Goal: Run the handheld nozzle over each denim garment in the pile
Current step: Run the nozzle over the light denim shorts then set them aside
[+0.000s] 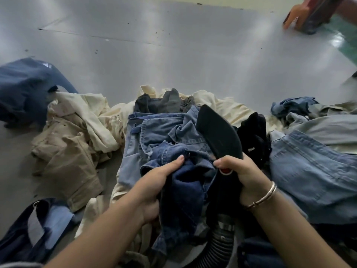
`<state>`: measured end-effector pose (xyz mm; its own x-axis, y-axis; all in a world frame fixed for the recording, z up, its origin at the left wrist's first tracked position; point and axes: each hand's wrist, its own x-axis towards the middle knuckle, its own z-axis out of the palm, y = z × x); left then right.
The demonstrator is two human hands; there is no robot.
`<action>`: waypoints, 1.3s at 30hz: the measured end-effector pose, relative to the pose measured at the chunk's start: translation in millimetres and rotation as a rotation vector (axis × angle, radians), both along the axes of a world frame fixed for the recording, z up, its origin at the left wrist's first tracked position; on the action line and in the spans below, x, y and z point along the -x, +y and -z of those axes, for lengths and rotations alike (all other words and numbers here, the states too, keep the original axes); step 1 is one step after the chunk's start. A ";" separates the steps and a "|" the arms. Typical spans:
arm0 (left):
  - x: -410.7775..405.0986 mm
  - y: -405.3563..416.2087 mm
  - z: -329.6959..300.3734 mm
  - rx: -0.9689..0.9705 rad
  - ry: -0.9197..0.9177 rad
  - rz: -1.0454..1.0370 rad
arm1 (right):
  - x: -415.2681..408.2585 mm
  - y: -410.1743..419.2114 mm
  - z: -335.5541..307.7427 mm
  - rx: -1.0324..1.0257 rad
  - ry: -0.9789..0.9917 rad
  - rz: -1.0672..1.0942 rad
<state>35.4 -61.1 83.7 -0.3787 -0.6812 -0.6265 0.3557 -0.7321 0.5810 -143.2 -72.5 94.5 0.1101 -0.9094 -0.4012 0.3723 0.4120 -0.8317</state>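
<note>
A heap of denim garments (154, 132) lies on the grey floor in front of me, mixed with cream and tan clothes. My left hand (156, 178) grips a dark blue denim garment (183, 194) bunched at the heap's near side. My right hand (241, 171) holds the black handheld nozzle (218, 130) by its handle, the thumb beside a red button (226, 171). The nozzle's flat black head points away from me over the light blue denim. Its ribbed hose (218, 246) runs down between my forearms.
A light blue denim piece (313, 171) lies to the right, tan trousers (65, 155) and cream cloth (92, 113) to the left, a dark blue garment (25, 88) far left. More denim (38, 229) lies at the near left. A person's hand with a tool (309, 16) shows at the top right.
</note>
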 end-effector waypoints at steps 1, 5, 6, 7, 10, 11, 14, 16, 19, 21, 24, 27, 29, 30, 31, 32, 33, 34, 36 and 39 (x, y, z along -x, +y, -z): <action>-0.5 -2.3 1.8 -0.013 0.020 -0.021 | -1.3 0.8 0.4 -0.019 -0.014 -0.034; -4.1 -0.1 4.1 -0.021 0.119 -0.040 | -1.4 -4.5 4.3 -0.102 -0.023 -0.059; -3.8 1.9 3.5 -0.019 0.138 -0.034 | -2.2 -6.2 4.4 -0.103 -0.014 -0.044; -3.4 3.5 2.9 -0.011 0.155 -0.028 | -3.4 -8.0 5.1 -0.097 -0.003 -0.024; -3.5 5.4 1.5 0.014 0.193 -0.029 | -7.4 -10.0 11.1 -0.046 0.050 0.041; -3.4 6.4 1.9 0.022 0.199 -0.045 | -9.0 -10.3 13.2 -0.009 0.097 0.052; -0.7 10.3 4.1 0.045 0.175 -0.096 | -9.8 -9.3 16.5 0.107 0.262 0.064; 1.3 10.5 4.1 0.067 0.110 -0.139 | -6.5 -6.1 13.0 0.179 0.313 0.055; 1.2 6.8 2.7 0.095 -0.014 -0.186 | 3.2 2.1 -2.8 0.255 0.301 0.103; 0.5 5.6 2.6 0.098 -0.080 -0.196 | 13.3 11.1 -20.1 0.314 0.320 0.099; 3.4 4.9 3.5 0.097 -0.179 -0.233 | 25.1 31.6 -42.8 0.371 0.449 -0.083; 3.9 2.9 6.8 0.147 -0.298 -0.311 | 21.5 49.3 -48.8 0.328 0.545 -0.309; 1.4 3.0 7.4 0.189 -0.386 -0.306 | 17.7 54.1 -44.0 0.339 0.704 -0.388; -0.2 4.2 8.1 0.210 -0.437 -0.275 | 16.4 55.4 -41.5 0.334 0.763 -0.402; -1.5 5.2 9.3 0.247 -0.489 -0.245 | 15.1 56.3 -40.0 0.324 0.792 -0.410; -2.2 5.9 9.8 0.295 -0.529 -0.220 | 14.8 56.7 -38.8 0.312 0.807 -0.410; -2.1 6.1 9.9 0.338 -0.555 -0.201 | 14.6 56.9 -37.7 0.311 0.827 -0.404; -2.3 5.5 9.6 0.367 -0.575 -0.189 | 14.6 56.4 -36.6 0.321 0.853 -0.395; -2.7 2.9 9.8 0.415 -0.623 -0.165 | 13.6 54.8 -33.2 0.351 0.905 -0.372; -2.5 4.2 11.0 0.519 -0.679 -0.021 | 11.0 51.7 -28.1 0.378 0.913 -0.274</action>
<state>37.9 -56.8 72.7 -0.0183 -0.9475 -0.3194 -0.1804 -0.3111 0.9331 -154.2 -20.8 122.6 0.1289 -0.9833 -0.1286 -0.5352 0.0402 -0.8438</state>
